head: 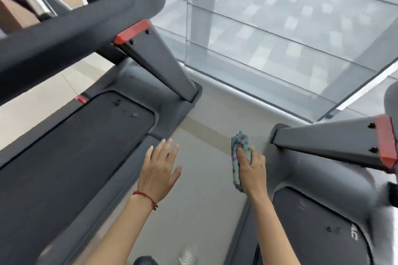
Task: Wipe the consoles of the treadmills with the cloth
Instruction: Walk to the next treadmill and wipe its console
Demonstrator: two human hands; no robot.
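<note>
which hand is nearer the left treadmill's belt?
Left. The left hand hovers open just beside the belt, over that treadmill's side rail. The right hand, holding the cloth, is across the aisle by the other treadmill.

Two treadmills flank a strip of floor (202, 178) running up the middle of the frame — the left treadmill (71, 157) fills the left half, the right treadmill (318, 211) the lower right. Between them, low centre, sit the left hand (160, 170) and, right of it, the right hand (252, 165) with the cloth (239, 157) in it. A window (290, 28) spans the upper right.
</note>
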